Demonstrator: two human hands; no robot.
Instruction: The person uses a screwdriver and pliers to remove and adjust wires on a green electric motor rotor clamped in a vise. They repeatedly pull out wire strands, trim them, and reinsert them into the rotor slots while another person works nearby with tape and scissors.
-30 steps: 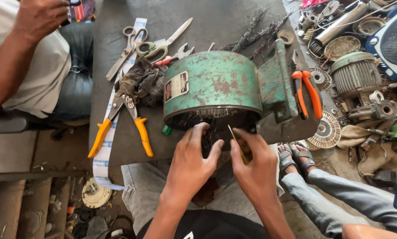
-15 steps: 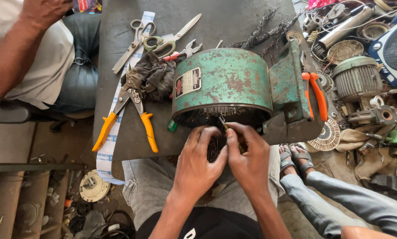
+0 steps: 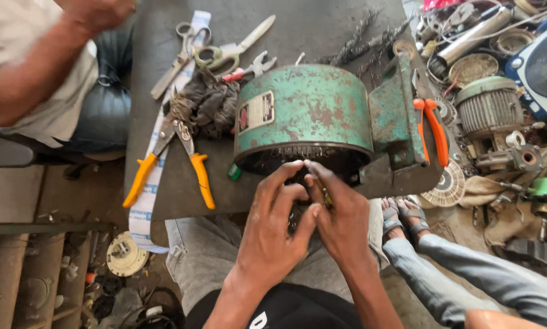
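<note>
Pressing together at the near edge of the dark worktop [image 3: 164, 201], the left hand [image 3: 273, 234] and right hand [image 3: 340, 222] are seen with fingers curled at the open, coil-filled mouth of the rusty green cylindrical motor housing [image 3: 304, 113]; whether anything is pinched between them cannot be told. Left of the housing, orange-handled pliers [image 3: 182, 161] are laid across a white printed strip [image 3: 154, 183]. Behind them a dark crumpled rag [image 3: 209, 106] and steel scissors [image 3: 225, 52] are seen. Another person's arm [image 3: 35, 85] is visible far left.
</note>
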